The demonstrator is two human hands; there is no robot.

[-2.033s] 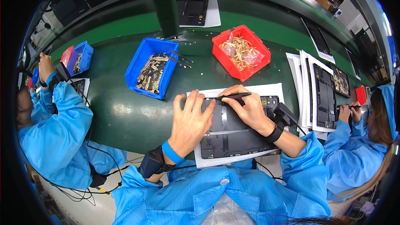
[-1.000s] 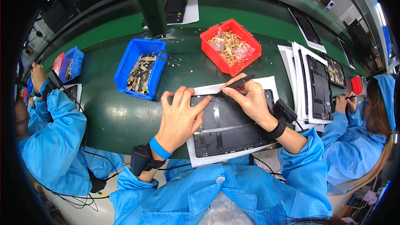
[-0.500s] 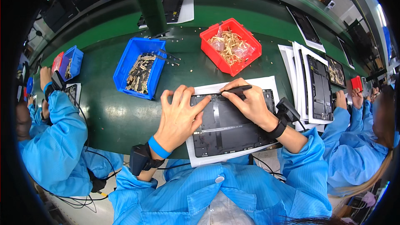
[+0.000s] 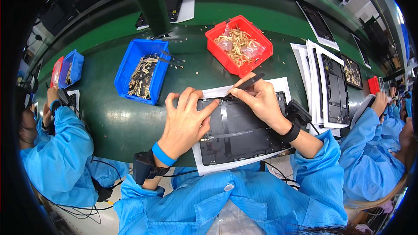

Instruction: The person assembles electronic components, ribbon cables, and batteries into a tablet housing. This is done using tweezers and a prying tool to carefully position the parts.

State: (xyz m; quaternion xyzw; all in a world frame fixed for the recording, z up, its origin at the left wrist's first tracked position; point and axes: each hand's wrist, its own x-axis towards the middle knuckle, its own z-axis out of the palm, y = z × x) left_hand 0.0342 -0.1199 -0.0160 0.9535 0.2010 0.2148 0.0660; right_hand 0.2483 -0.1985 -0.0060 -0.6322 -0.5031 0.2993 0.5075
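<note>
A black tablet-like panel [image 4: 244, 141] lies on a white sheet [image 4: 197, 154] in front of me, its inner side with a flat ribbon strip facing up. My left hand [image 4: 183, 124] rests at its upper left, fingers spread and holding nothing, the index fingertip on the panel's far edge. My right hand [image 4: 261, 104] pinches black tweezers [image 4: 254, 82] above the same edge. Their tip points down beside my left index fingertip; whether it grips some small piece is too fine to see.
A blue bin [image 4: 124, 72] of small dark and tan strips stands behind my left hand, with other tweezers [image 4: 173, 56] at its rim. Beyond the panel is a red bin [image 4: 217, 52] of tan scraps. Stacked panels on sheets [image 4: 333, 89] lie right; co-workers sit on both sides.
My right hand has shifted slightly, and the tweezers stand steeper, their back end raised. My left hand stays on the panel's edge. The view has tilted a little; the co-worker at right has moved a hand.
</note>
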